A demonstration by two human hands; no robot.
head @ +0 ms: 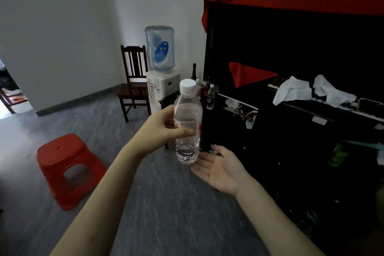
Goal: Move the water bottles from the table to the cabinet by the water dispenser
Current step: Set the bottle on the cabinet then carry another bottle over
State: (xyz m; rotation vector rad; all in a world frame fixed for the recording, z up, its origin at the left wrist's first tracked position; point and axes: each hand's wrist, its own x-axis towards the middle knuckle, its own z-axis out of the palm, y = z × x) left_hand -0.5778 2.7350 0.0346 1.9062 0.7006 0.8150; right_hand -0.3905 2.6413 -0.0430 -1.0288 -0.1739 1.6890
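A clear bottle (188, 124) with a white cap and a red-and-white label is held upright in the left hand (160, 131), the fingers wrapped round its middle; water fills roughly the lower half. The right hand (220, 167) is spread open, palm up, just below and right of the bottle's base (whether they touch cannot be told). The dispenser (161, 72) is seen beyond the bottle, with a second bottle (210, 97) to its right.

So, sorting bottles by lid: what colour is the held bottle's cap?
White cap, clearest in the head view.
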